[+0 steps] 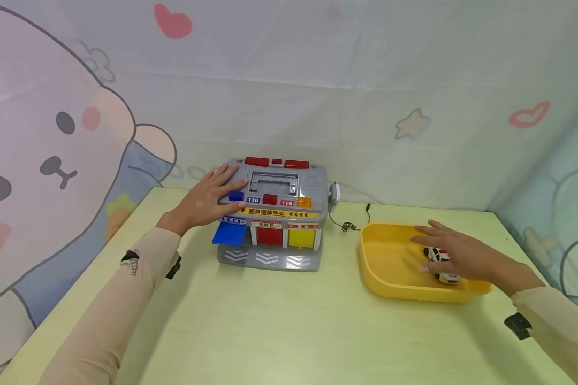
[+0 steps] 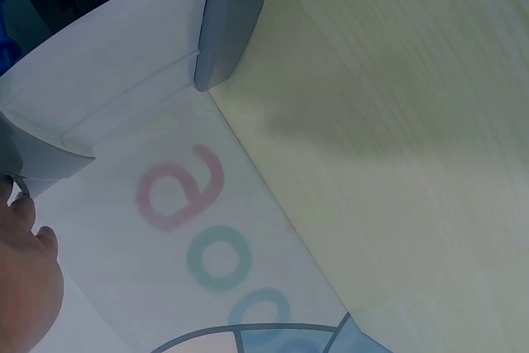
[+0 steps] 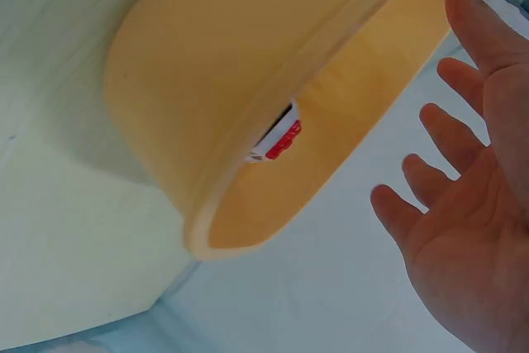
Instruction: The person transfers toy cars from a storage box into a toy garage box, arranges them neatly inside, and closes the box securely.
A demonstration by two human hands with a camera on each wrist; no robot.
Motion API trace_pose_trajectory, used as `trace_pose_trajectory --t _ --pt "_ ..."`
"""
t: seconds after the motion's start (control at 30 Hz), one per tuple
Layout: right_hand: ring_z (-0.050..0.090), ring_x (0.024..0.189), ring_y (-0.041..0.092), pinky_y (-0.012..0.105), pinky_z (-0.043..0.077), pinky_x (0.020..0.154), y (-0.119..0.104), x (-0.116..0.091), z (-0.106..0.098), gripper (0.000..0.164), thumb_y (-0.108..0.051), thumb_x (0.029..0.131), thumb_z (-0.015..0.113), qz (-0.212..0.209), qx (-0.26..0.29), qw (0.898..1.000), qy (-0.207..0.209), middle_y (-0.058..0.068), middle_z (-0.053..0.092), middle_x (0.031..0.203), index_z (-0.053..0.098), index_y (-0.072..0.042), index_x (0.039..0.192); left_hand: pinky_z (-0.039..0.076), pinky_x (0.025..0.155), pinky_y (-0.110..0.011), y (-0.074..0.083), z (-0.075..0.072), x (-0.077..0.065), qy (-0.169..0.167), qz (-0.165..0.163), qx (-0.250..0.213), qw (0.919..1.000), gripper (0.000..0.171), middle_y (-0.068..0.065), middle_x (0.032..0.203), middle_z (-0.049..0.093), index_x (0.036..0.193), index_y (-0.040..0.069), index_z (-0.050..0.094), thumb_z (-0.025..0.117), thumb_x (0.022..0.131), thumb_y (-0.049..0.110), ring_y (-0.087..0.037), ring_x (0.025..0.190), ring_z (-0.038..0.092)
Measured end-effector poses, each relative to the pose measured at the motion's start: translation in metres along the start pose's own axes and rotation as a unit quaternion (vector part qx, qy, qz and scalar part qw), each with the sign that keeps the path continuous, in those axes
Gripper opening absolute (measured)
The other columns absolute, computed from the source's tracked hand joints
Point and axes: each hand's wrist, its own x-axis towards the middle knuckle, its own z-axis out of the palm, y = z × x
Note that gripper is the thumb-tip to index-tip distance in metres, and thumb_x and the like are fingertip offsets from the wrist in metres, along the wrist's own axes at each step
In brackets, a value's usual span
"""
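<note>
My left fingers [image 1: 232,187] lie spread apart on the roof of the grey toy station [image 1: 313,184], resting on its left end and clamped on nothing. Just beyond their tips is the carrying handle [image 1: 273,184], set into the roof. Below my left thumb a blue door [image 1: 229,233] stands swung outward; to the right of it, farther from those fingers, the red door [image 1: 270,236] and the yellow door [image 1: 301,238] hang down in their frames.

My right fingers [image 1: 428,240] are also apart, holding nothing, and hang over the yellow tray [image 1: 390,262]. Beneath them, inside the tray, sits the toy car [image 1: 448,278], partly hidden from above by my hand; seen from the right wrist, its red and white top shows past the rim, well apart from my fingertips.

Between my two sets of fingers, a thin black cable [image 1: 349,225] lies coiled on the table [image 1: 270,321], near the tray's far left corner and beside the station.
</note>
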Motion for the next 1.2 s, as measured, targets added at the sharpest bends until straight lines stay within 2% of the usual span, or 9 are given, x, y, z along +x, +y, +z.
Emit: trace_pose_trajectory --t 0.1,0.33,0.67,0.87,0.97,1.2 --pt "0.028 0.143 0.054 0.072 0.035 0.105 0.001 -0.005 0.001 0.068 -0.049 0.088 0.07 0.016 0.009 1.0 -0.021 0.022 0.042 0.154 0.058 -0.006 0.139 0.003 0.127 -0.052 0.0 0.0 0.0 0.002 0.002 -0.001 1.0 0.074 -0.008 0.169 0.013 0.156 0.026 0.036 0.052 0.093 0.061 -0.031 0.158 0.002" --pt "0.034 0.14 0.054 0.069 0.04 0.103 0.009 -0.015 0.01 0.065 -0.043 0.088 0.073 0.015 0.02 0.999 -0.024 0.022 0.047 0.151 0.058 -0.006 0.139 0.005 0.127 -0.052 -0.001 0.0 0.001 0.004 0.006 -0.007 1.0 0.074 -0.009 0.169 0.014 0.155 0.026 0.036 0.051 0.093 0.062 -0.033 0.157 0.004" --pt "0.04 0.135 0.054 0.061 0.05 0.096 0.015 -0.021 0.018 0.053 -0.025 0.086 0.078 0.01 -0.034 0.999 -0.024 0.024 0.052 0.146 0.063 -0.008 0.134 0.004 0.127 -0.052 -0.001 -0.001 0.0 -0.004 0.004 -0.005 1.0 0.073 -0.008 0.17 0.012 0.156 0.026 0.034 0.053 0.094 0.058 -0.033 0.157 0.003" --pt "0.053 0.127 0.046 0.051 0.055 0.089 0.017 -0.021 0.021 0.051 -0.023 0.086 0.078 0.009 -0.065 0.998 -0.019 0.025 0.054 0.144 0.065 -0.007 0.133 0.004 0.127 -0.052 -0.002 0.001 -0.001 -0.003 0.004 -0.009 0.9999 0.073 -0.008 0.17 0.012 0.156 0.026 0.034 0.053 0.094 0.058 -0.032 0.158 0.002" --pt "0.055 0.125 0.047 0.048 0.057 0.086 0.019 -0.021 0.022 0.054 -0.024 0.084 0.08 0.012 -0.069 0.997 -0.025 0.027 0.052 0.144 0.064 -0.007 0.133 0.004 0.127 -0.051 -0.002 0.001 0.0 -0.004 0.002 -0.009 0.9999 0.073 -0.007 0.17 0.012 0.156 0.027 0.034 0.053 0.094 0.058 -0.031 0.158 0.001" --pt "0.051 0.128 0.05 0.054 0.056 0.09 0.021 -0.018 0.02 0.059 -0.027 0.081 0.082 0.023 -0.073 0.996 -0.049 0.029 0.048 0.147 0.064 -0.009 0.134 0.004 0.127 -0.052 0.0 -0.001 0.0 -0.008 -0.002 -0.009 0.9999 0.073 -0.007 0.17 0.011 0.157 0.027 0.034 0.052 0.094 0.059 -0.031 0.158 0.0"
